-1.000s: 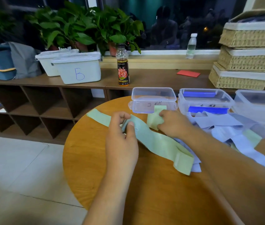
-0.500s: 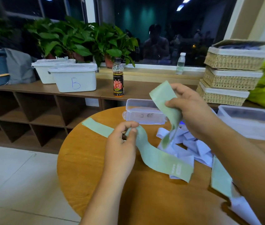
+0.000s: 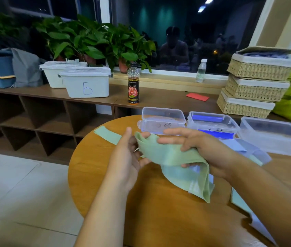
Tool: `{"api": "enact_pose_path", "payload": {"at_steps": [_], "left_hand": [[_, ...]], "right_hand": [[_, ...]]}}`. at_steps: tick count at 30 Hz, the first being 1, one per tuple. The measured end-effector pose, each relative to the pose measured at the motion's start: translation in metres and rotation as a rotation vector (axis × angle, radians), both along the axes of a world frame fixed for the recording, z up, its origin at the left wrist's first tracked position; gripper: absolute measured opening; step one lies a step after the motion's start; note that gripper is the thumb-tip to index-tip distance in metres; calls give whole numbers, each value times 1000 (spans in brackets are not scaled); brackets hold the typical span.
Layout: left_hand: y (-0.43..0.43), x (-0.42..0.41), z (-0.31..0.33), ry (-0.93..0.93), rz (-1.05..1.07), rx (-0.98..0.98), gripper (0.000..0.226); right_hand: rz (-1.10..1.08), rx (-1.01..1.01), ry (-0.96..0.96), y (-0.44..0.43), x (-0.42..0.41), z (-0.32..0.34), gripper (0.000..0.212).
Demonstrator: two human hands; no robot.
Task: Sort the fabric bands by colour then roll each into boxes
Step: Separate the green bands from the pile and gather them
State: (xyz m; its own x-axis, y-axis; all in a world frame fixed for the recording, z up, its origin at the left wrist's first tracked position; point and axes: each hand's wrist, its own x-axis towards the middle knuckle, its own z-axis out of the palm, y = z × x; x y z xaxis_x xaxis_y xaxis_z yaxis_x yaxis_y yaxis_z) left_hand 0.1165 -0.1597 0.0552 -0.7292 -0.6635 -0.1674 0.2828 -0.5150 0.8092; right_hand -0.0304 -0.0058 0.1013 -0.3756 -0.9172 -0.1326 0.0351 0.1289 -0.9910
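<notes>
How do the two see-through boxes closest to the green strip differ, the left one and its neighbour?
The left box looks empty; the middle box holds bright blue material. The left box stands beyond the green band, the middle box further right, behind the lilac bands. Both are clear plastic with handwriting on the front, standing on the round table.

Both hands hold one green band (image 3: 173, 157) above the round wooden desk (image 3: 94, 168). The left hand (image 3: 128, 157) has its fingers curled under one end, thumb pointing up. The right hand (image 3: 200, 150) pinches the band further along, fingers laid on top and thumb beneath. The rest hangs folded toward the desk. A second green band (image 3: 108, 134) lies flat near the far left edge. Pale blue bands (image 3: 244, 148) lie by three clear boxes (image 3: 162, 118) along the back; the middle box (image 3: 212, 120) holds something blue.
</notes>
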Motion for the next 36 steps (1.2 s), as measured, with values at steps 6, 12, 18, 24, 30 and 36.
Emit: {"api": "enact_pose_path", "payload": {"at_steps": [6,12,18,24,30,36], "left_hand": [[-1,3,-2,-85,49,-201,20],[-9,1,-16,-280,194,-473,28],[-13,-1,-24,-343,228,-659,32],[-18,-1,-28,-396,304,-775,25],[-18,4,-24,-383,296,-765,22],[-12,3,-16,-326,261,-721,23]], "right_hand": [[-69,23,-36,13,1,-16,54],[31,409,937,17,-19,-10,37],[255,598,1332,15,-16,-27,44],[431,479,1196,-4,13,-57,44],[438,529,1147,-2,6,-56,21],[387,318,1000,15,-7,-25,19]]}}
